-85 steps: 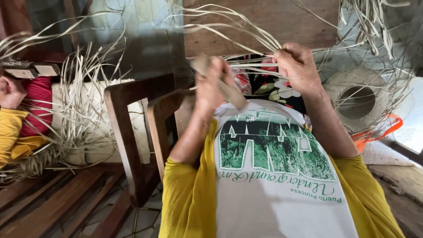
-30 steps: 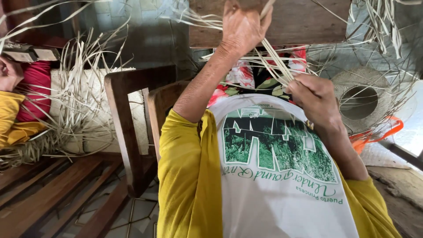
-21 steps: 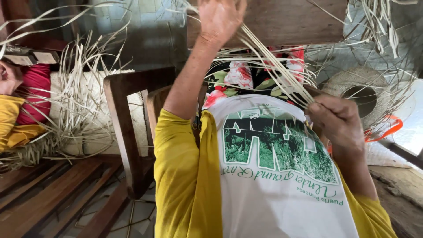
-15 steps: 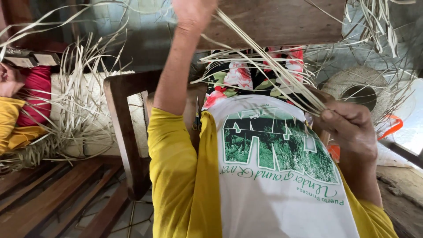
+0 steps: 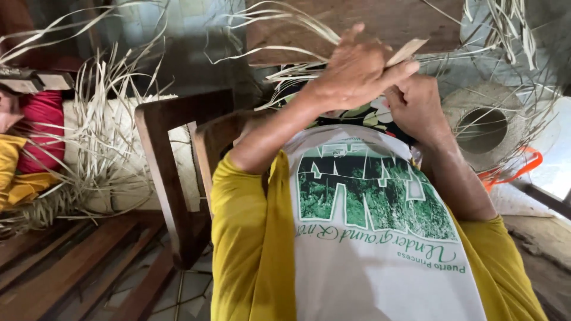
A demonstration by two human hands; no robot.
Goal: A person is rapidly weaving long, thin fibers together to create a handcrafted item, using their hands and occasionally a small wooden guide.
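Two bare hands meet above the lap of a person in a white printed shirt point(image 5: 380, 249) with yellow sleeves, seen from above. Below and to the left of the fingers stands a dark wooden chair point(image 5: 172, 172), its back rail running under the left forearm. Further left of the fingers, well apart, lies a pale woven piece point(image 5: 113, 160) with loose strands sticking up from it. To the right of the fingers sits a round woven hat form point(image 5: 482, 128) with a dark hole in its middle, an orange band just below it. Beyond the fingertips, pale straw strips point(image 5: 291, 27) fan out upward and to the left across a brown board. The left hand point(image 5: 354, 74) lies over the right one, its fingers closed around a bunch of these strips, and one flat strip end point(image 5: 407, 52) pokes out just past its fingertips to the upper right. The right hand point(image 5: 416, 107) sits directly beneath and slightly to the right, touching the left hand, its fingers curled inward; what they pinch is hidden by the left hand.
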